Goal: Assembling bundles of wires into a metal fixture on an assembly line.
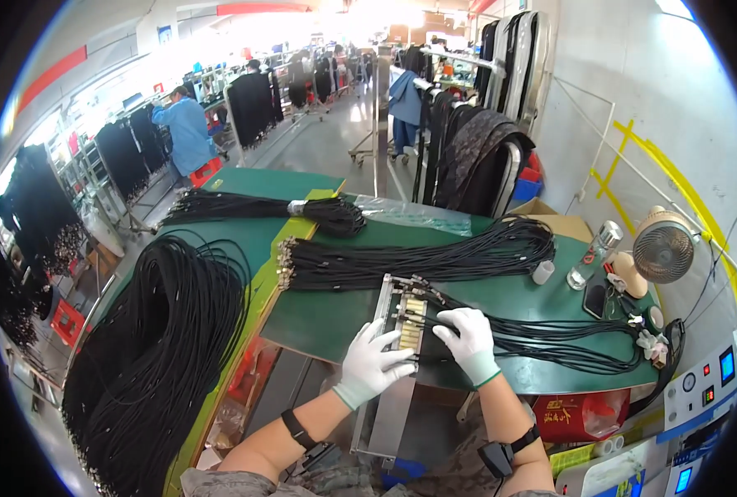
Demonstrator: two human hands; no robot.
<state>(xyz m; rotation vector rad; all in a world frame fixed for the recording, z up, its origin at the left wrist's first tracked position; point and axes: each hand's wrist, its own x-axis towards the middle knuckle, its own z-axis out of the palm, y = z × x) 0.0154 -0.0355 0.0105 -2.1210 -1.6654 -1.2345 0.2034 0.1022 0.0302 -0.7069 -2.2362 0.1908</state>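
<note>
Just beyond the metal fixture [387,418] lies a black cable bundle [418,262].

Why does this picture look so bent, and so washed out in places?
Head view, rim: the wide fisheye lens leaves dark corners and seems to bow the yellow wall tape; head view, far end: strong glare bleaches out detail; head view, aisle: the shiny floor reflects pale light; head view, middle: the left hand and right hand look fairly clear.

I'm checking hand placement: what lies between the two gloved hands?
In the head view, a metal fixture with pale yellow blocks lies between the left hand and right hand; black cables reach it from the right.
</note>
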